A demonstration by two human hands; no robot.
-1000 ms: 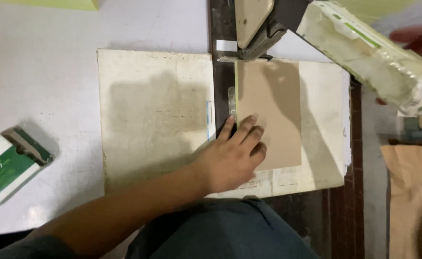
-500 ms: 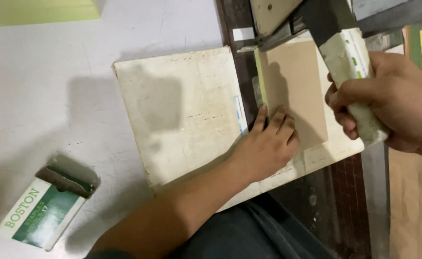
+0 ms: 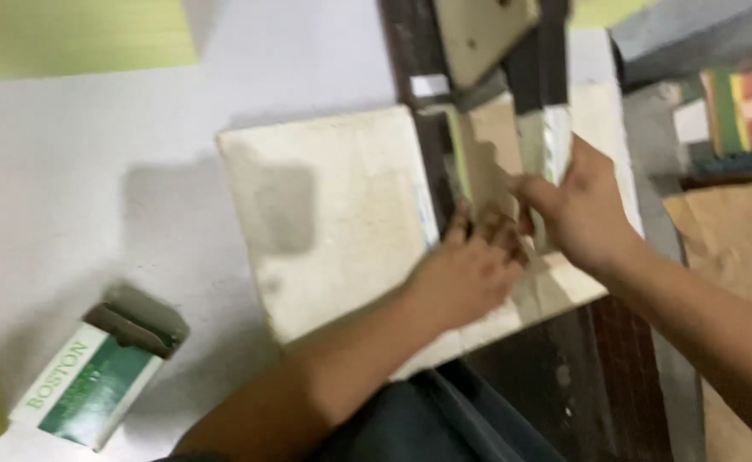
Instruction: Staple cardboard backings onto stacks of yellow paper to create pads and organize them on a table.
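Cutting step, by the look of it: the left hand (image 3: 470, 274) presses flat, fingers together, on the brown card (image 3: 489, 158) lying on the board (image 3: 333, 214). The right hand (image 3: 581, 214), at 3 o'clock of it, grips the cutter handle (image 3: 547, 141). Next calls for steady card.

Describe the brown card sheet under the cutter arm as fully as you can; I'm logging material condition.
The brown card sheet looks like thin, matte cardboard, plain tan. It lies on the worn cream cutting board, beside the dark central channel, its far end under the cutter arm. The left hand presses its near end; the right hand is at its right side by the arm. Motion blur hides its edges.
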